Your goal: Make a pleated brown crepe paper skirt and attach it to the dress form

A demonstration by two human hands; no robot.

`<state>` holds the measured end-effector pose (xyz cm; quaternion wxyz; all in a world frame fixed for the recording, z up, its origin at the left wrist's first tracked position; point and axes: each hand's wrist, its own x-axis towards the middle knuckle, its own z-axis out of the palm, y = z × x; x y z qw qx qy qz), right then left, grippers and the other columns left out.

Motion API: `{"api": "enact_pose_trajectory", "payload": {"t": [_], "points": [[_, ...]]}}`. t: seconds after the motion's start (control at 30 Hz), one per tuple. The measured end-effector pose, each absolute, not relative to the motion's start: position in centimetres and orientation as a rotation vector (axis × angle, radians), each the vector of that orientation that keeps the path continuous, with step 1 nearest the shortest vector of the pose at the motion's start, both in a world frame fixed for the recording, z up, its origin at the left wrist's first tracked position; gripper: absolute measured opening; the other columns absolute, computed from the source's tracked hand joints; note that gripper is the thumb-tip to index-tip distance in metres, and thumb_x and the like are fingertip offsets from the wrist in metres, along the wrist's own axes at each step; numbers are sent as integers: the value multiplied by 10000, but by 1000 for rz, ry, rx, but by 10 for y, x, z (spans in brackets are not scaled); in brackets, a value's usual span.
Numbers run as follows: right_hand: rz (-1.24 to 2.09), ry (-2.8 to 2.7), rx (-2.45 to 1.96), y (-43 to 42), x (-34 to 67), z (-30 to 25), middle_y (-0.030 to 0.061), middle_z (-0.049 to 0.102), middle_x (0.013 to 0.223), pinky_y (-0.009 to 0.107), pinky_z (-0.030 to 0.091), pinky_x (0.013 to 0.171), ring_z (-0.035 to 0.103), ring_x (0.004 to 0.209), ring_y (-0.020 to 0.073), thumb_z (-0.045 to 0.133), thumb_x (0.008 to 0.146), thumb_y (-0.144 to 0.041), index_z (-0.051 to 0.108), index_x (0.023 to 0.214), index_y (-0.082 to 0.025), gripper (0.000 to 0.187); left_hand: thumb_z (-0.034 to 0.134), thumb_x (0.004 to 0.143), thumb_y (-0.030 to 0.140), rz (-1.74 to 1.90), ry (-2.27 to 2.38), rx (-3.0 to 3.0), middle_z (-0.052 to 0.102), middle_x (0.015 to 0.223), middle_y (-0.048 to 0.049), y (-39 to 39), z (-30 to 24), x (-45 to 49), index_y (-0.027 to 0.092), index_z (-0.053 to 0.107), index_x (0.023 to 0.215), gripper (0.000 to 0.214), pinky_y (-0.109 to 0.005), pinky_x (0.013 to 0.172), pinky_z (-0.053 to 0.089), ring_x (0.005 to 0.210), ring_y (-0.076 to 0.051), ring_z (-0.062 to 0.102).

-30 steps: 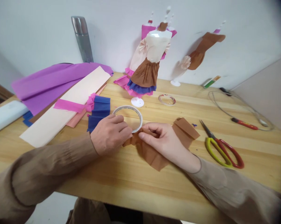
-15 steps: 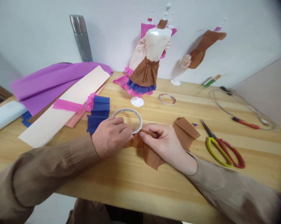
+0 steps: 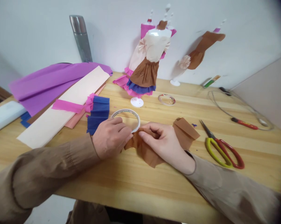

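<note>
My left hand (image 3: pixel 110 137) and my right hand (image 3: pixel 161 140) meet at the middle of the wooden table (image 3: pixel 135 183), both pinching a piece of brown crepe paper (image 3: pixel 145 151). Each hand's fingers are closed on the paper's upper edge, fingertips almost touching. The paper spreads out under my right hand, and its folded end (image 3: pixel 186 127) lies to the right. A white tape ring (image 3: pixel 127 116) lies flat just behind my fingers, partly hidden by my left hand.
Scissors with red and yellow handles (image 3: pixel 221 149) lie to the right. Blue folded paper (image 3: pixel 98 112), pink, cream and purple sheets (image 3: pixel 54 81) lie to the left. Two small mannequins in paper dresses (image 3: pixel 148 62) stand by the wall, with a clear tape ring (image 3: pixel 166 99), a metal flask (image 3: pixel 81 37) and a red tool (image 3: pixel 244 123).
The brown paper has been gathered and pulled slightly up between my fingers; its lower edge sits higher than before. Both hands stay in nearly the same place.
</note>
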<state>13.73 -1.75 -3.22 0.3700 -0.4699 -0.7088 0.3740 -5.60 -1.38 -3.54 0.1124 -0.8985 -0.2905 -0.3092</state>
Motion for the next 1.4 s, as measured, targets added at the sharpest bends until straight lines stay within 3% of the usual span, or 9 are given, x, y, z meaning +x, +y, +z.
{"api": "enact_pose_trajectory", "payload": {"t": [0.1, 0.37, 0.83, 1.07, 1.3, 1.4], "points": [[1027, -1737, -1223, -15, 137, -33, 35, 665, 654, 246, 467, 549, 576, 571, 132, 615, 750, -297, 671, 716, -144, 166, 448, 916, 173, -900, -855, -2641, 571, 602, -16, -14, -35, -56, 159, 516, 627, 298, -284, 564, 394, 608, -148, 452], [943, -1726, -1184, -18, 135, -37, -26, 521, 530, 195, 382, 459, 452, 480, 80, 600, 747, -247, 619, 623, -150, 159, 457, 908, 164, -896, -852, -2662, 580, 607, -18, -14, -36, -55, 156, 524, 622, 294, -280, 568, 397, 609, -148, 458], [561, -1933, -1035, -25, 136, -36, -40, 508, 520, 194, 346, 449, 407, 461, 67, 569, 800, -143, 637, 673, -160, 144, 438, 919, 186, -1002, -981, -2674, 546, 571, -15, -15, -40, -53, 165, 515, 611, 318, -268, 537, 383, 576, -143, 462], [772, -1867, -1160, -23, 139, -27, 18, 648, 665, 245, 446, 544, 561, 594, 133, 614, 768, -270, 626, 737, -168, 107, 428, 926, 193, -1044, -987, -2713, 542, 572, -10, -15, -40, -54, 166, 526, 634, 310, -267, 536, 388, 569, -140, 460], [1071, -1722, -1239, -14, 136, -35, 29, 666, 694, 250, 448, 542, 571, 589, 134, 629, 735, -288, 619, 820, -167, 148, 432, 925, 205, -1036, -992, -2699, 549, 576, -16, -15, -40, -54, 162, 527, 628, 315, -267, 536, 390, 572, -143, 465], [1147, -1725, -1180, -15, 136, -35, 12, 640, 642, 237, 443, 528, 551, 559, 116, 609, 747, -279, 622, 746, -165, 115, 431, 925, 204, -1020, -997, -2701, 545, 577, -15, -15, -40, -54, 162, 518, 623, 318, -267, 541, 387, 574, -143, 466]]}}
